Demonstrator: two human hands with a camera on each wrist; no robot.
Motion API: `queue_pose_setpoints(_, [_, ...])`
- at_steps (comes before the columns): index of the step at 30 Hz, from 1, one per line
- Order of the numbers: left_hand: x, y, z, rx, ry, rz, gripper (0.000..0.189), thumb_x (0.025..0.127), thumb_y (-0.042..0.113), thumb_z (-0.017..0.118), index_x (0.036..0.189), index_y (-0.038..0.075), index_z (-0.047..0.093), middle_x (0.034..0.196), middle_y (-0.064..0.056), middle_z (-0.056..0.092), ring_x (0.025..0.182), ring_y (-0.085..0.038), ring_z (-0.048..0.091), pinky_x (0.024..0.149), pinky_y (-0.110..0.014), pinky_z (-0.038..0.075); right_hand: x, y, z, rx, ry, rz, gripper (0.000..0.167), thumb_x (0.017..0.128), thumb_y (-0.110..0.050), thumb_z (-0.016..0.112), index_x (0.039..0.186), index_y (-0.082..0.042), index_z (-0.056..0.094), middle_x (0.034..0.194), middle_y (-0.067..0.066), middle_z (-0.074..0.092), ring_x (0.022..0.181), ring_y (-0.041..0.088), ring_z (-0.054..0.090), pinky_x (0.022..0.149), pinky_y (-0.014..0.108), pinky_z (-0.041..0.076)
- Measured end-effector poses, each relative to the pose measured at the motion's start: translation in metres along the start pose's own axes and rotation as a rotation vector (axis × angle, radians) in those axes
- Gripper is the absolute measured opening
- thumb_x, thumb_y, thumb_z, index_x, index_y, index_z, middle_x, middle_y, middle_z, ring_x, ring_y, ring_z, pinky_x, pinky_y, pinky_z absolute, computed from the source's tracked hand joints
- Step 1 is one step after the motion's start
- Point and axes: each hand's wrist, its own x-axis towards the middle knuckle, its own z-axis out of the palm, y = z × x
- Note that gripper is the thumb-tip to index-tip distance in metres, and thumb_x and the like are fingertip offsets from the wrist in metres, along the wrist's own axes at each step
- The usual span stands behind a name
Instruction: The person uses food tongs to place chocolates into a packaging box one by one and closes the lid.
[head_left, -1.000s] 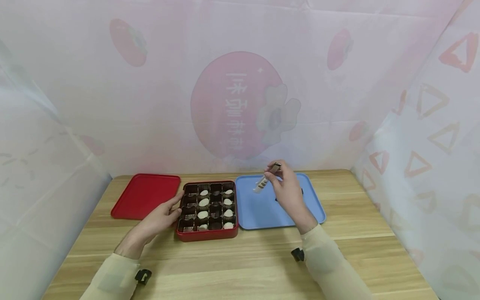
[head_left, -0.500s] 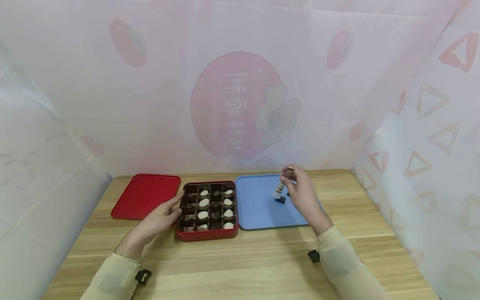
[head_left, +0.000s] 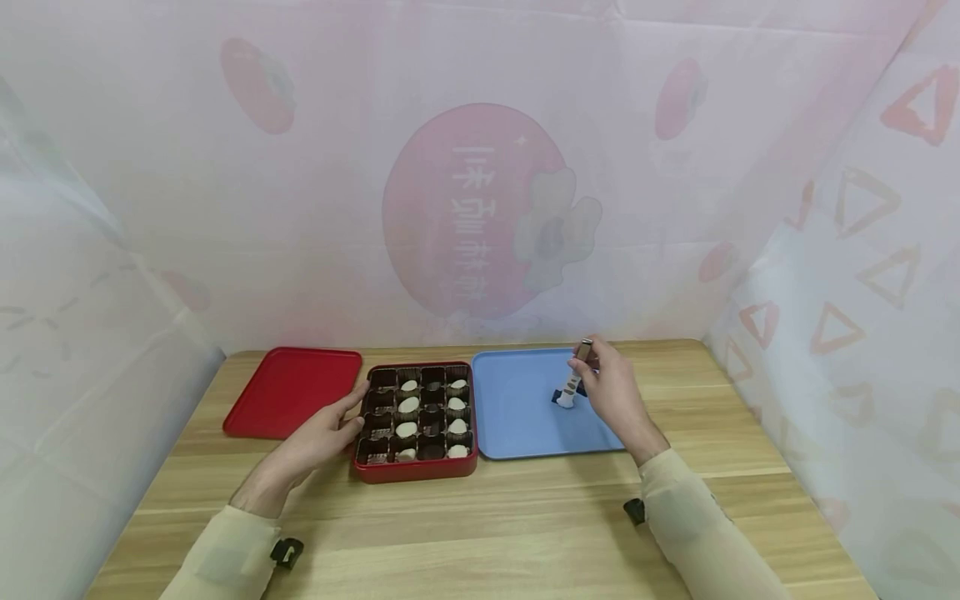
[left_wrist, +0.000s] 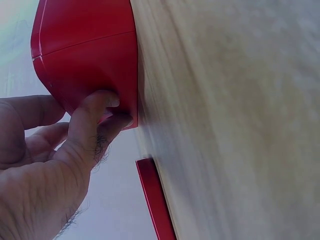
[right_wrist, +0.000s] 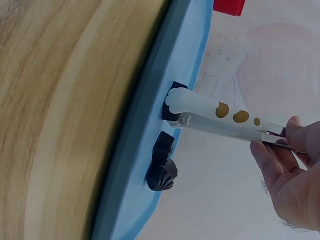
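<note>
My right hand pinches a pair of small tongs with white, paw-shaped ends, angled down over the blue tray. In the right wrist view the tong tips sit around a dark chocolate, partly hidden behind the upper arm of the tongs. Other dark chocolates, one shell-like, lie beside it. My left hand touches the left side of a red box, fingertips against its wall in the left wrist view. The divided box holds white and dark chocolates in its compartments.
A red lid lies flat on the wooden table at the far left, left of the box. The blue tray stands close against the box's right side. Printed cloth walls enclose the table's back and sides.
My right hand has moved right with the tongs and lowered their tips from above the tray to a dark chocolate on it. The left hand and box stay put.
</note>
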Motion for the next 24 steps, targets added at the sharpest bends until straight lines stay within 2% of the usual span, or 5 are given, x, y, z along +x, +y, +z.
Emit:
queue_pose_setpoints(3, [0.0,0.001,0.0,0.002,-0.003,-0.003,0.075,0.121,0.006,0.052,0.187,0.001,0.017,0.194,-0.034,0.012,0.087,-0.018,0.047,0.074,-0.026,0.046,0.001,0.001,0.001,-0.003,0.012,-0.002,0.009,0.116,-0.011,0.074,0.117,-0.003,0.07,0.114,0.021,0.081,0.119,0.045,0.083,0.102,0.059,0.072])
queue_pose_setpoints(7, [-0.001,0.002,0.0,-0.017,-0.007,-0.008,0.076,0.121,0.006,0.053,0.187,0.001,0.017,0.194,-0.034,0.011,0.077,-0.017,0.042,0.071,-0.029,0.046,0.001,-0.003,0.004,0.0,0.033,-0.008,0.009,0.114,-0.011,0.076,0.114,-0.003,0.071,0.114,0.021,0.082,0.118,0.044,0.084,0.1,0.057,0.073])
queue_pose_setpoints(15, [-0.001,0.002,-0.001,0.022,0.006,-0.003,0.075,0.121,0.007,0.053,0.187,0.001,0.018,0.193,-0.035,0.013,0.094,-0.019,0.053,0.078,-0.025,0.047,-0.004,-0.038,0.015,0.088,0.046,-0.042,0.009,0.113,-0.012,0.078,0.114,-0.005,0.073,0.116,0.018,0.084,0.121,0.043,0.085,0.104,0.052,0.073])
queue_pose_setpoints(22, [-0.001,0.001,0.001,-0.024,-0.002,-0.011,0.076,0.121,0.006,0.053,0.187,0.002,0.017,0.193,-0.035,0.014,0.065,-0.009,0.037,0.068,-0.027,0.045,-0.011,-0.075,0.029,0.222,0.026,-0.098,0.008,0.113,-0.013,0.077,0.116,-0.007,0.073,0.122,0.014,0.083,0.124,0.033,0.086,0.108,0.04,0.071])
queue_pose_setpoints(24, [-0.001,0.001,0.0,-0.021,0.001,-0.009,0.075,0.121,0.006,0.052,0.187,0.001,0.017,0.193,-0.036,0.014,0.065,-0.008,0.037,0.068,-0.028,0.044,-0.012,-0.083,0.034,0.241,0.017,-0.114,0.007,0.113,-0.014,0.076,0.117,-0.008,0.074,0.123,0.013,0.082,0.124,0.031,0.086,0.108,0.037,0.071])
